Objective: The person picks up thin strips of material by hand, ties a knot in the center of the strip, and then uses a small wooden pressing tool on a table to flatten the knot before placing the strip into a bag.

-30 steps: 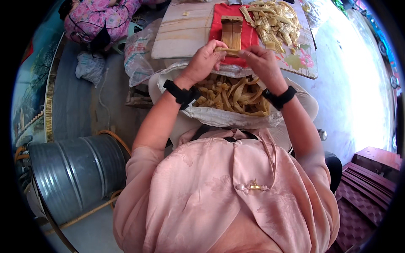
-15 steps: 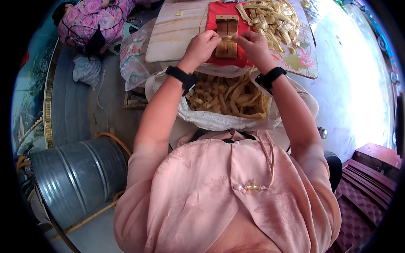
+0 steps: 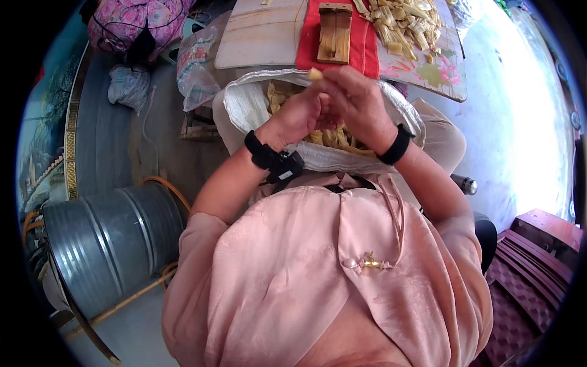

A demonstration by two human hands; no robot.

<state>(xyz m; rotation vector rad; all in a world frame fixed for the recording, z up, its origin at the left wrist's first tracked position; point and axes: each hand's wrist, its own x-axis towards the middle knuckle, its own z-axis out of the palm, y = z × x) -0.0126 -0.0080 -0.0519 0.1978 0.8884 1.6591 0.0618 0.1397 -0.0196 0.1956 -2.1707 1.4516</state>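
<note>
Over the white woven sack (image 3: pixel 244 85), my right hand (image 3: pixel 361 101) is closed round a small rolled piece of pale yellow dried strip (image 3: pixel 314 74), whose end sticks out past the thumb side. Against its palm, my left hand (image 3: pixel 292 119) has its fingers curled. What the left fingers grip, if anything, is hidden. Beyond the hands a grooved wooden block (image 3: pixel 333 37) stands on a red cloth (image 3: pixel 365 52) at the table's front. Looser yellowish strips (image 3: pixel 330 137) fill the sack, partly covered by my hands.
A heap of flat yellow strips (image 3: pixel 406 24) lies on the flower-patterned table (image 3: pixel 263 37). A metal drum (image 3: pixel 113 244) lies at left, near plastic bags (image 3: pixel 199 70). Dark red panels (image 3: pixel 520 281) are at lower right. A person in pink floral clothing (image 3: pixel 131 27) is at far left.
Both hands have come off the wooden block and drawn back toward me over the sack. They are now together, with a yellow rolled piece in the right.
</note>
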